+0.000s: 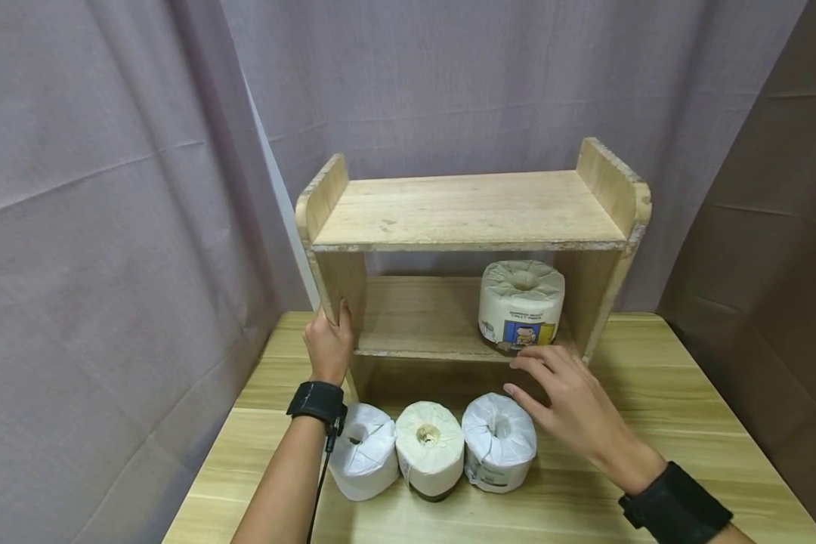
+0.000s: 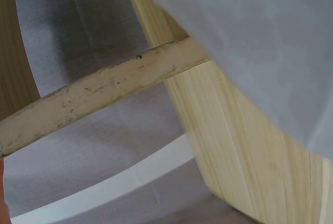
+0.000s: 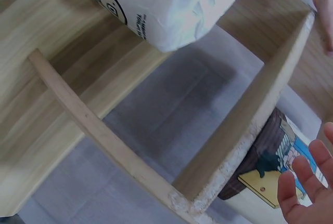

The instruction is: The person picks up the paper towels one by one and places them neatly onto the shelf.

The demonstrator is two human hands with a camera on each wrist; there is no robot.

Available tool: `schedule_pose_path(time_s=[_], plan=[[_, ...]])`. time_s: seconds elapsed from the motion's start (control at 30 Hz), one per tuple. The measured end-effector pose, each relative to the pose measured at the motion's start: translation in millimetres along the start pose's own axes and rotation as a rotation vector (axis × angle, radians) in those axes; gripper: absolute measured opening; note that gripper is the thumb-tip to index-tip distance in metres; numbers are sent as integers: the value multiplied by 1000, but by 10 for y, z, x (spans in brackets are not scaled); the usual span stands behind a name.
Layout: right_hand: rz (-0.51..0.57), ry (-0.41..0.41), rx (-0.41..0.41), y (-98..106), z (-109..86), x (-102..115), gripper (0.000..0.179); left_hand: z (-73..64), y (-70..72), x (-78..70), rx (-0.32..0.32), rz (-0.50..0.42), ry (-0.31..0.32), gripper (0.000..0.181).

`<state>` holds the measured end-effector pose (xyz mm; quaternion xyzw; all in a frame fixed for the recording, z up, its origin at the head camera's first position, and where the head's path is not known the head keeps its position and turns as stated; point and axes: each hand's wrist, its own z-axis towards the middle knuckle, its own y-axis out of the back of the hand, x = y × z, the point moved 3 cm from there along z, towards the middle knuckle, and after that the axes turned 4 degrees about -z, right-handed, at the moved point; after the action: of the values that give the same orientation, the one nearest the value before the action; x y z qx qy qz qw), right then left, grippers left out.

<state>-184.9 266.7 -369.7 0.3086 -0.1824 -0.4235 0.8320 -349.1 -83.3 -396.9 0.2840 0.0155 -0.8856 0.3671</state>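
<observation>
Basically, the head view shows the whole layout. The rack (image 1: 469, 211) stands on the table (image 1: 693, 423), and the left hand (image 1: 329, 347) grips its left side, thumb on the inner face. The printed roll (image 1: 520, 302) sits upright on the lower shelf (image 1: 415, 317), toward the right end. The right hand (image 1: 564, 393) is just in front of it, fingers loosely bent, thumb apart, grasping nothing; whether a fingertip touches the roll or the shelf edge, I cannot tell. Three more rolls line up on the table before the rack: the left roll (image 1: 367, 472), the cream roll (image 1: 431, 455) and the right roll (image 1: 500, 465), this last just beside the right thumb.

In the left wrist view, the edge of the rack's side runs across, with a blurred white surface, probably the left roll, at the upper right. Only a sliver of skin shows, so the grip is better read from the head view.

In the right wrist view, spread fingers show in front of the printed roll, with nothing pinched between them.

The step in hand seems to be handling the printed roll at its shelf spot; placing or taking, I cannot tell. The next move likely calls for the left hand to steady the rack and the right fingers to clear the shelf edge.
</observation>
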Motion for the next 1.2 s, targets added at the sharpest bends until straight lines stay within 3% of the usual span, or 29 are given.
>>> schedule_pose_path(time_s=[0.53,0.8,1.2], plan=[[-16,29,93,-156,-226,49,63,11,-2,3,6,0,2,23],[-42,9,169,-214,-316,89,52,6,3,-1,5,5,2,22],[-47,40,161,-287,-389,121,54,1,-4,10,11,10,2,23]])
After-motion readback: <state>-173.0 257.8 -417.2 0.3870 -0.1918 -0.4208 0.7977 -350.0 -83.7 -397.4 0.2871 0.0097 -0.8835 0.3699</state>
